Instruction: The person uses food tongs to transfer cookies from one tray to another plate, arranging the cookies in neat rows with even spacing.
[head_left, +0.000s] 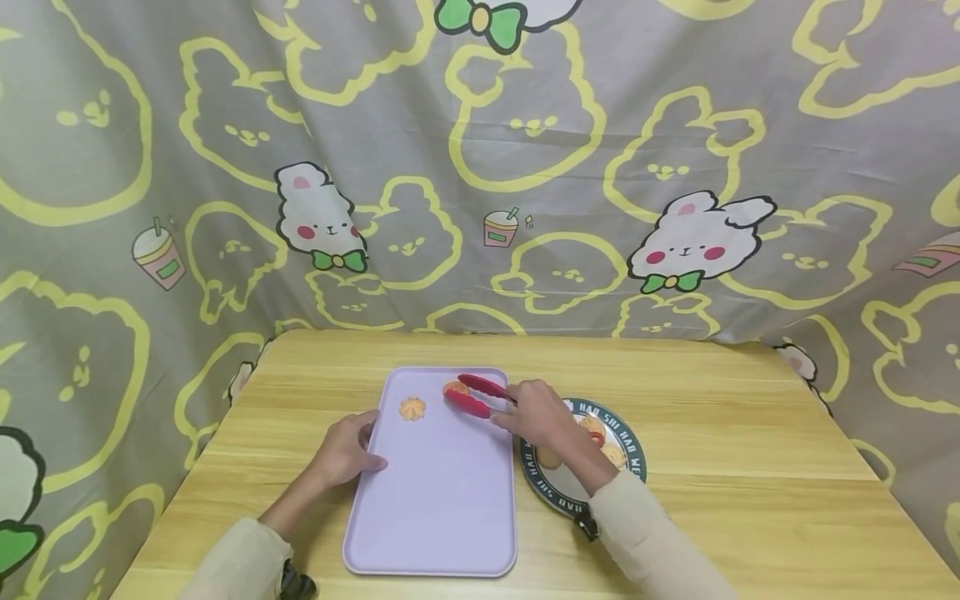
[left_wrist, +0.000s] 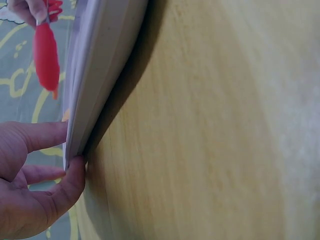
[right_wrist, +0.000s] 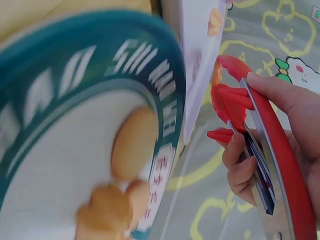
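Observation:
A lilac tray (head_left: pixel 438 500) lies lengthwise on the table, and my left hand (head_left: pixel 345 450) pinches its left rim. In the left wrist view the thumb and fingers (left_wrist: pixel 75 177) meet around that rim. My right hand (head_left: pixel 542 412) grips red-tipped metal tongs (head_left: pixel 469 404) over the tray's far right part. Between the tong tips is a round golden cookie (head_left: pixel 455 387); whether it touches the tray I cannot tell. A flower-shaped cookie (head_left: pixel 412 408) lies near the tray's far left corner.
Right of the tray, partly under my right forearm, stands a white plate with a green lettered rim (head_left: pixel 637 454). Several cookies (right_wrist: pixel 135 142) lie on it. The wooden table (head_left: pixel 750 467) extends to the right, and a patterned curtain (head_left: pixel 420 150) hangs behind.

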